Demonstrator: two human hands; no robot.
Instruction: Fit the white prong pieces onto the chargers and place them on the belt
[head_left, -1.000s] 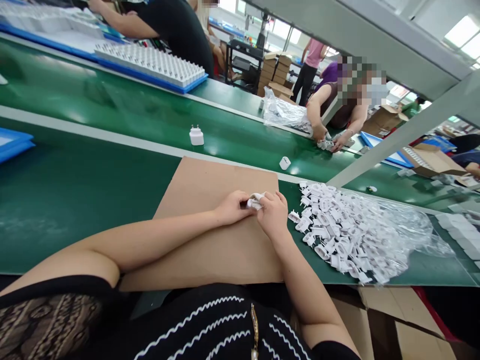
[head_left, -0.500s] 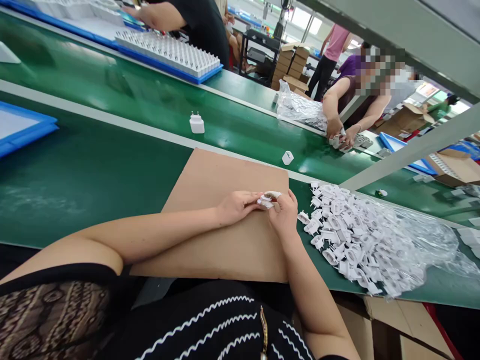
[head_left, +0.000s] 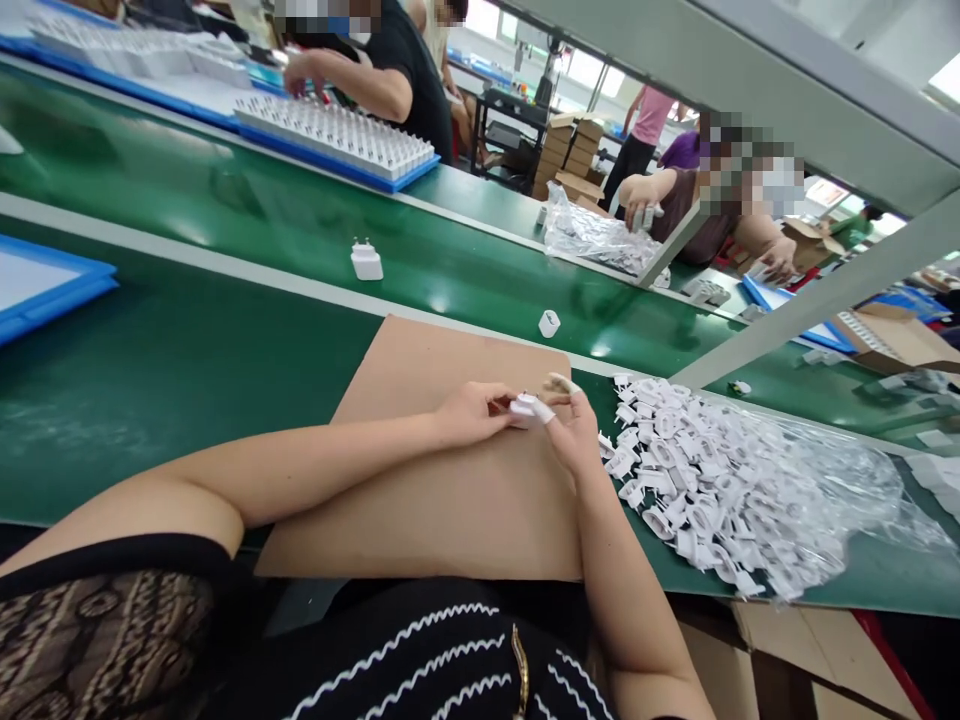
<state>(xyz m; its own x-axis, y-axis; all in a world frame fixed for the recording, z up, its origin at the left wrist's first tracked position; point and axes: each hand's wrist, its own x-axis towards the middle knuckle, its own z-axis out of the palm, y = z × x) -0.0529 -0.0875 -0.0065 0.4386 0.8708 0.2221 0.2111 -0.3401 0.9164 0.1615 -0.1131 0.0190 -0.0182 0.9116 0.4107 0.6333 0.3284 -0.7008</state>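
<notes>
Above a sheet of brown cardboard, my left hand is closed on a small white plug charger housing with its fingertips. My right hand is at the other side of it, its thumb touching the housing and its other fingers lifted apart. White covers sit on some of the right fingertips. Just right of that hand lies a heap of white plug shells, partly inside a clear plastic bag. Finer detail of the held housing is too small to make out.
A white plug charger and another white housing stand on the green belt. A blue tray lies at left. A slanted metal post rises at right. Across the belt, two people work beside trays of chargers.
My right fingers have lifted off the housing and spread, leaving the thumb against it. The pieces on the belt have shifted left. A person across the belt has moved both hands apart.
</notes>
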